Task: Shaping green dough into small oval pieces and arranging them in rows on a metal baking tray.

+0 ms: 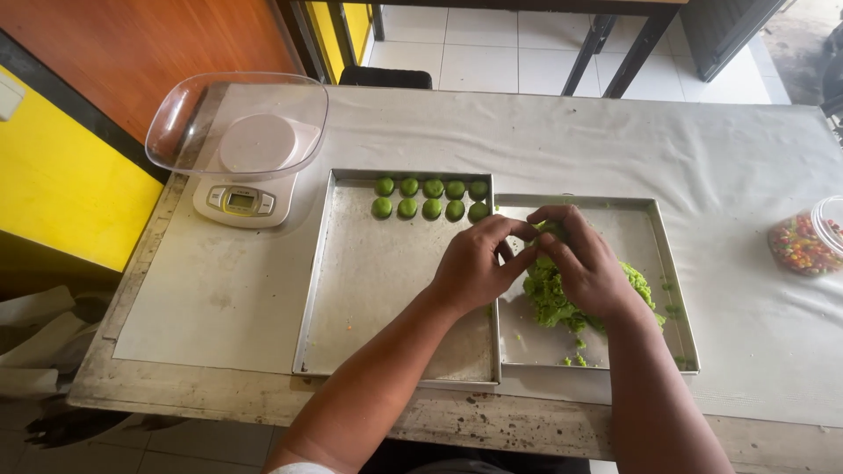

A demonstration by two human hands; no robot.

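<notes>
Two hands: both of mine meet over the trays, fingertips together, so I can shape one small piece between them.
Left hand (472,263): my fingers curl inward and pinch toward the right hand; they touch a bit of green dough (546,230) at the tips, and the palm is empty as far as I can see.
Right hand (587,263): my fingers bend over the same bit of dough and close on it from the other side; how much I hold is hidden under my knuckles.
Dough heap (551,297): crumbly and green, it lies in the right tray just under my right hand, close enough to pull pieces from without reaching.
Right tray (680,303): shallow metal, with crumbs scattered on its floor; it touches the left tray along one side.
Left tray (369,281): mostly bare metal; it sits just beside the heap, so finished pieces go a short way across.
Ten balls (430,198): green and round, in two neat rows of five along the far edge of the left tray, spaced apart so they do not stick.
Scale (239,154): white, with a clear bowl on top, at the far left beyond the trays, within reach.
Jar (803,241): clear, full of coloured bits, at the far right edge of the table, well apart from my hands.
</notes>
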